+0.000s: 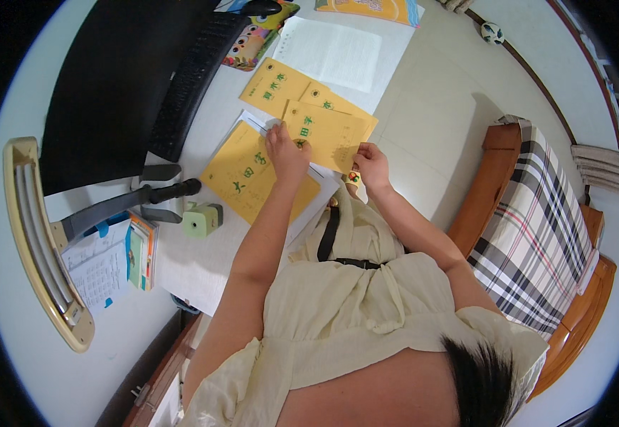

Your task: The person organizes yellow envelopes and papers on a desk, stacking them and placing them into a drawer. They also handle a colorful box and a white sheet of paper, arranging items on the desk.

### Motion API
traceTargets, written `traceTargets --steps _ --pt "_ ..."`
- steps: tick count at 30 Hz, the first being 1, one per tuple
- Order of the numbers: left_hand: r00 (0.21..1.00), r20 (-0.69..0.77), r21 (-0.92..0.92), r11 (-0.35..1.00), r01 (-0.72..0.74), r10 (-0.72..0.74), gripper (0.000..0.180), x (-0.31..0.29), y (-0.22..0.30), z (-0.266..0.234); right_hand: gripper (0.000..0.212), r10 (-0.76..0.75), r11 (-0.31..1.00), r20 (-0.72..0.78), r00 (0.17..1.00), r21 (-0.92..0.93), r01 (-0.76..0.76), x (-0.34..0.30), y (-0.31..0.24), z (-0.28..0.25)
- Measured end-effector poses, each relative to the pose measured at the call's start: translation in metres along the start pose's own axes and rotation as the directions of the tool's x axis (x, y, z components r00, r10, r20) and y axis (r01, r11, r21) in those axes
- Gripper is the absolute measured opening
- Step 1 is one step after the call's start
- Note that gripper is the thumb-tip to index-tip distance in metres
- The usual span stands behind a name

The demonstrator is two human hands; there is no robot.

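Between my two hands is a yellow exercise book (331, 132) with green printing on its cover. My left hand (287, 151) grips its left edge, fingers curled. At its lower right corner my right hand (372, 167) pinches it between thumb and fingers. A second yellow exercise book (275, 87) lies beyond it to the left, and a third (356, 112) shows partly from underneath. Nearer to me, a larger yellow exercise book (242, 171) rests on white sheets, partly hidden by my left forearm.
A white ruled sheet (329, 53) lies farther back on the white desk (185, 260). To the left are a black keyboard (199, 78), a monitor (121, 85), a desk lamp (46, 245) and a small green box-shaped thing (201, 220). A wooden seat with a plaid cover (533, 228) stands right.
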State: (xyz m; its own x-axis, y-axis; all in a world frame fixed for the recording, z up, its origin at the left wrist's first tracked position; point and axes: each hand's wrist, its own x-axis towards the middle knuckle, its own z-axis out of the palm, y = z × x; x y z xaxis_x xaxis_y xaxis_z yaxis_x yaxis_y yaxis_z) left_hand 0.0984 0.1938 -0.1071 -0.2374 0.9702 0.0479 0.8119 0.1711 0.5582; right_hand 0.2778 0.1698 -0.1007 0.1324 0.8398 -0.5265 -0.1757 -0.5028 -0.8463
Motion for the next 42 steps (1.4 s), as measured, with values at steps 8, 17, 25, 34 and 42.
traceTargets --steps 8,17,25,34,42 --pt "0.988 0.079 0.046 0.990 -0.135 0.131 0.062 0.010 0.005 0.008 0.017 0.110 0.994 -0.131 0.985 0.010 -0.110 0.004 0.009 -0.016" --pt "0.996 0.088 0.153 0.988 -0.036 0.023 0.060 0.011 0.027 0.003 0.022 0.088 0.979 -0.262 0.961 -0.154 -0.131 0.018 -0.004 -0.013" --pt "0.999 0.048 -0.178 0.984 0.025 -0.017 0.041 0.042 0.027 -0.015 0.024 0.058 0.998 0.023 0.998 0.027 -0.059 0.032 -0.007 -0.006" --pt "0.998 0.064 0.308 0.951 0.002 -0.022 0.044 0.159 -0.063 -0.010 0.022 0.135 0.974 0.194 0.972 -0.204 -0.094 0.088 -0.024 0.068" --pt "0.977 0.107 -0.066 0.979 0.192 -0.185 0.037 0.154 -0.038 -0.030 0.027 -0.022 0.877 0.175 0.984 -0.469 0.103 0.096 -0.010 0.064"
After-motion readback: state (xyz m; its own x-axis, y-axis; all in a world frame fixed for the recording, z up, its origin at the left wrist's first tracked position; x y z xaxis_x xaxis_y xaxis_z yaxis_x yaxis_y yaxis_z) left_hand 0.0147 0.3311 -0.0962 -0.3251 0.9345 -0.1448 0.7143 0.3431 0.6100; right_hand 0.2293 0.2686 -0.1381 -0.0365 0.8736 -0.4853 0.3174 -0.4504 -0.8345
